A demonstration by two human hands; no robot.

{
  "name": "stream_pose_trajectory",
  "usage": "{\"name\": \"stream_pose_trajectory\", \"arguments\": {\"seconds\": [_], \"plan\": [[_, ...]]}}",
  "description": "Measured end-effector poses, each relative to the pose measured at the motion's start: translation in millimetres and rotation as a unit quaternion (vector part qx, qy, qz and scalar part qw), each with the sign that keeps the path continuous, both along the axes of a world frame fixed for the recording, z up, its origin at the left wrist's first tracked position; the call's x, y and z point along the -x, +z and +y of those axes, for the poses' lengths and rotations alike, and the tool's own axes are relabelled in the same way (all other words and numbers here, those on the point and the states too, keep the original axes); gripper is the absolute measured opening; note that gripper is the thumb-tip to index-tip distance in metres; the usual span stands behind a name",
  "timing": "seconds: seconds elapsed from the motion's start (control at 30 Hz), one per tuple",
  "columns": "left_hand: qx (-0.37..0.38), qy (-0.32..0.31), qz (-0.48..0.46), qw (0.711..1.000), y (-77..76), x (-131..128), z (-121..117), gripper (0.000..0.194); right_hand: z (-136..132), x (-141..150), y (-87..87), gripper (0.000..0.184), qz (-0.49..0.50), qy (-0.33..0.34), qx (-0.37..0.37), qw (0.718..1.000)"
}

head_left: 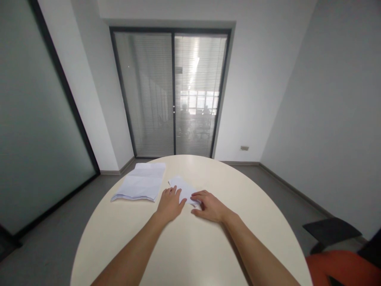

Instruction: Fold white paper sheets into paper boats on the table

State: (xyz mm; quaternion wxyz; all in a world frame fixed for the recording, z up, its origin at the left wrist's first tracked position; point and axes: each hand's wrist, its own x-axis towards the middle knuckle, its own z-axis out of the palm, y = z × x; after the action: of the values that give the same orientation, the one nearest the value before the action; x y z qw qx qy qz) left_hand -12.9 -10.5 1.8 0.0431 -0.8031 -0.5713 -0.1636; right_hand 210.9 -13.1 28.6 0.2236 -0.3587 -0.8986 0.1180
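A small piece of white paper (182,188), seemingly folded, lies on the round cream table (184,246) in front of me. On its left edge rests my left hand (170,204), fingers spread and thumb reaching toward the paper's near side. My right hand (210,205) touches the paper's right corner with its fingertips; the thumb is apart from the fingers, down near the table. Neither hand is wrapped around anything. Left of the hands sits a stack of white paper sheets (141,180), slightly wavy at its near edge.
An office chair with an orange-red seat (342,268) and black armrest (331,231) stands at the lower right, beside the table. Beyond the table's far edge is a dark-framed glass door with blinds (172,95). A frosted glass panel (41,131) rises on the left.
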Motion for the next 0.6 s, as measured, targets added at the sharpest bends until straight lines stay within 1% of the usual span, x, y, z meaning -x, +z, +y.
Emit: {"name": "stream_pose_trajectory", "arguments": {"seconds": [0.07, 0.17, 0.3, 0.43, 0.6], "plan": [[-0.003, -0.009, -0.012, 1.0, -3.0, 0.6, 1.0, 0.049, 0.5, 0.1, -0.7, 0.044, 0.001, -0.007, 0.001, 1.0], [-0.01, -0.025, -0.031, 0.999, -7.5, 1.0, 2.8, 0.047, 1.8, 0.3, -2.4, 0.034, 0.007, -0.03, 0.01, 0.999], [-0.018, -0.036, -0.042, 0.998, -8.1, -0.1, 3.3, 0.046, 3.0, 0.2, -3.1, 0.022, 0.014, -0.057, 0.014, 0.998], [-0.014, -0.045, -0.03, 0.998, -4.1, -0.8, 1.8, 0.049, 3.7, 0.2, -2.3, 0.019, 0.016, -0.066, 0.011, 0.998], [0.001, -0.06, -0.041, 0.997, -2.8, -1.2, 1.6, 0.043, 4.7, -0.1, -2.0, 0.018, 0.013, -0.077, 0.006, 0.997]]}}
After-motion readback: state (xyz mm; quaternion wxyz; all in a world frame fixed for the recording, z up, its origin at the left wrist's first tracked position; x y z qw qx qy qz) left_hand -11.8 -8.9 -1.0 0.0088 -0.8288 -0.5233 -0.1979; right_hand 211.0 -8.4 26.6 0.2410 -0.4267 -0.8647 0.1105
